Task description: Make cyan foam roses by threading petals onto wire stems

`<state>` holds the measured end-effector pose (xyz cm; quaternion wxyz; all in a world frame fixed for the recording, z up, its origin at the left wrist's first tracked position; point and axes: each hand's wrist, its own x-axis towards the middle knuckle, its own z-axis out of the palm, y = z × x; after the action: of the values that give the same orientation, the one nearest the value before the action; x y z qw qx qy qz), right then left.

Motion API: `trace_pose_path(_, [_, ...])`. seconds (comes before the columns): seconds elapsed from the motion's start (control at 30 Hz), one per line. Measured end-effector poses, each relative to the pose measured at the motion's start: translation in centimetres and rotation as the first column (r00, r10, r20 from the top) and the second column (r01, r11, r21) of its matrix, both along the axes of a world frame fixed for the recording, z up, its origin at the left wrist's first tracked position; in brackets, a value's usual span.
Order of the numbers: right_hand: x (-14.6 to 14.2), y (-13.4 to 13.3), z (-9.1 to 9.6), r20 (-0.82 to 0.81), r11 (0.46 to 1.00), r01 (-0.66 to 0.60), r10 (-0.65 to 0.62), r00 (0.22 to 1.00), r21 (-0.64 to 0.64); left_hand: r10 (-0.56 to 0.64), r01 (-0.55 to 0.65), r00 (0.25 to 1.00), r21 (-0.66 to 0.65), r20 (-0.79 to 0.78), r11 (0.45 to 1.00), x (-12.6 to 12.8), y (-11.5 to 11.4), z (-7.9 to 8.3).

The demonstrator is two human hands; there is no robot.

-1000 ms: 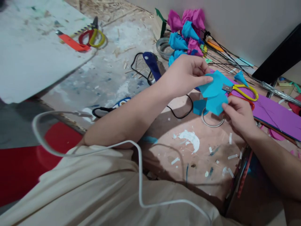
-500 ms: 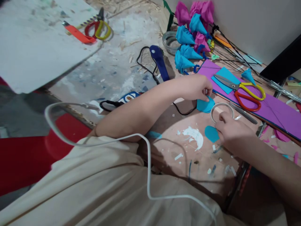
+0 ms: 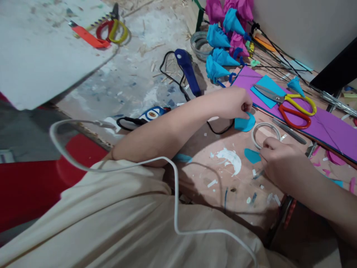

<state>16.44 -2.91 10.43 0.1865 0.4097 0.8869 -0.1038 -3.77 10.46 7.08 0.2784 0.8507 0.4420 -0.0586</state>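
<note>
My left hand point(image 3: 235, 102) is curled, with its thumb and fingertips closed at the upper edge of a rounded blue paper piece point(image 3: 244, 123). This piece looks like a small stack of petals. In my right hand point(image 3: 277, 156) the fingers pinch the right end of a second blue paper petal point(image 3: 251, 156), which looks tilted over the tabletop. Between the hands lies a roll of tape point(image 3: 254, 138), just above the right fingers. A grey metal strip, perhaps a blade point(image 3: 291, 132), rests beside the tape.
Scissors point(image 3: 295, 104) with red and yellow handles lie on purple paper point(image 3: 325, 119). Blue paper flowers point(image 3: 219, 35) and pink ones stand behind. A blue-handled tool point(image 3: 188, 70) with a cord lies left of them. A white cable point(image 3: 176, 197) crosses my lap.
The petal in my right hand has tipped and shows a narrower face. My right hand has shifted slightly right; the left keeps its place at the blue paper. The whole view has shifted a little.
</note>
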Motion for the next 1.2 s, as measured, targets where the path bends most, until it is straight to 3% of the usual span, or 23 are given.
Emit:
trace_pose_path(0.13, [-0.3, 0.1, 1.1, 0.213, 0.986, 0.004, 0.031, 0.977, -0.166, -0.014, 0.014, 1.0, 0.02, 0.007, 1.0, 0.0, -0.1, -0.1])
trace_pose_path(0.33, [0.4, 0.0, 1.4, 0.107, 0.999, 0.033, -0.031, 0.994, -0.015, -0.004, 0.004, 1.0, 0.064, -0.011, 0.998, 0.1, -0.2, 0.1])
trace_pose_path(0.57, [1.3, -0.3, 0.5, -0.038, 0.984, -0.08, 0.087, 0.995, 0.159, 0.0, 0.005, 0.997, 0.064, -0.081, 0.998, 0.3, -0.2, 0.0])
trace_pose_path(0.87, [0.8, 0.2, 0.8, 0.119, 0.994, -0.111, 0.109, 0.987, 0.011, 0.003, -0.004, 0.998, -0.007, -0.067, 1.0, 0.5, -0.2, 0.3])
trace_pose_path(1.0, [0.8, 0.4, 0.8, 0.131, 0.998, -0.058, 0.058, 0.99, -0.004, 0.019, -0.021, 0.996, -0.019, -0.082, 1.0, 0.5, -0.2, 0.4])
trace_pose_path(1.2, [1.0, 0.2, 0.5, 0.125, 0.997, -0.077, 0.076, 0.989, 0.008, 0.029, -0.031, 0.995, -0.015, -0.092, 0.999, 0.7, -0.4, 0.8])
